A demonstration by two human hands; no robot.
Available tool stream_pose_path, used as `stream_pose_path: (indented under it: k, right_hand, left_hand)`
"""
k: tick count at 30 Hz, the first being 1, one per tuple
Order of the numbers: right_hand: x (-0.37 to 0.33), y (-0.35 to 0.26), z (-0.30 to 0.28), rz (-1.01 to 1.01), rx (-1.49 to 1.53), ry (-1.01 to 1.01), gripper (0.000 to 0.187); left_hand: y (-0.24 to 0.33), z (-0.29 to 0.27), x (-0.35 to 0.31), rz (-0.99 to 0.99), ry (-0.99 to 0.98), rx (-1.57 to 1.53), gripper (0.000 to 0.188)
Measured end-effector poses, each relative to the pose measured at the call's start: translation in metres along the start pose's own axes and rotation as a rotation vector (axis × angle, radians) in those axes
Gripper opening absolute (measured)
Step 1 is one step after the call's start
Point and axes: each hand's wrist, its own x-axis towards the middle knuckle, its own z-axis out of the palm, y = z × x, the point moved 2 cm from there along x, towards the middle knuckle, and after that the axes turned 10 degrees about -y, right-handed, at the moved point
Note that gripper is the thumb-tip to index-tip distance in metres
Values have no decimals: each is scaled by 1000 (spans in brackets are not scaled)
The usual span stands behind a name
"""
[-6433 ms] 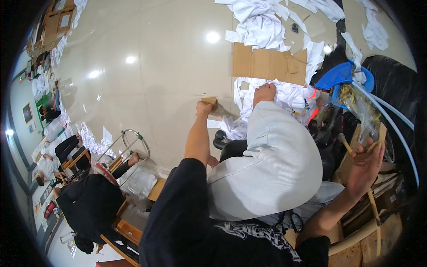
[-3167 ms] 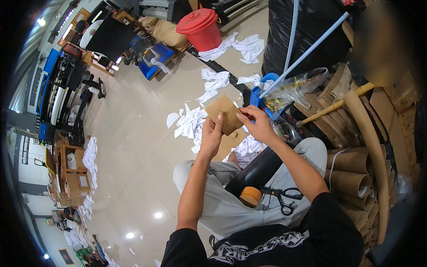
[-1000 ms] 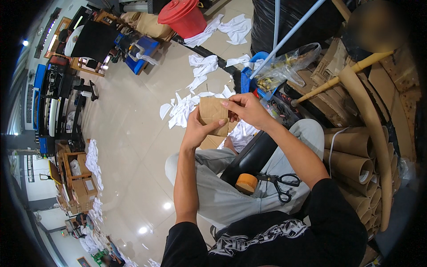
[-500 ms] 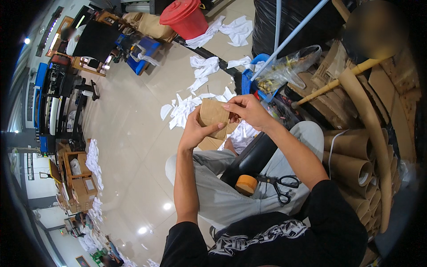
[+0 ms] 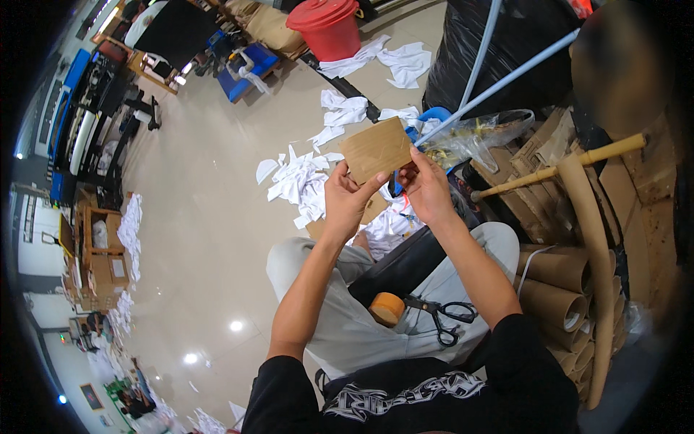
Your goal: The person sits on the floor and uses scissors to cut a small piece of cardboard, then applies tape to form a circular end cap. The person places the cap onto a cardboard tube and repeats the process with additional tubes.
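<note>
Between my two hands I hold up a small piece of brown cardboard, its broad flat face toward me. My left hand grips its lower left side, thumb along the bottom edge. At the lower right corner my right hand pinches it between thumb and fingers; some fingertips are hidden behind. In my lap lie a roll of orange-tan tape and black-handled scissors. Another piece of cardboard shows partly below my hands, near my foot.
White fabric scraps litter the floor ahead. A red lidded bucket stands far off. Brown cardboard tubes are stacked at my right, near a bamboo pole. A black plastic bag and a blue dustpan with long handles stand ahead right.
The cardboard has been raised a little and turned so its wide face shows more fully. My right hand has shifted from its top edge to its lower right corner.
</note>
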Motion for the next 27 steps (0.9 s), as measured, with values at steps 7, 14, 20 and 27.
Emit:
stream_pose_path:
  k: [7,14,20,27]
  right_hand:
    - [0,-1,4,-12,12,-87,17]
    - [-6,-8,17,1,-70,-134,16]
    - [-3,-11,14,-23,-117,-169,20]
    - [-6,-13,12,-54,-168,-131,22]
  left_hand:
    - [9,2,-3,42,-48,-160,48]
    - [12,-3,-8,20,-109,-173,45]
    - [12,-4,-11,-6,-163,-204,38]
    - [13,-5,-13,-47,-235,-223,39]
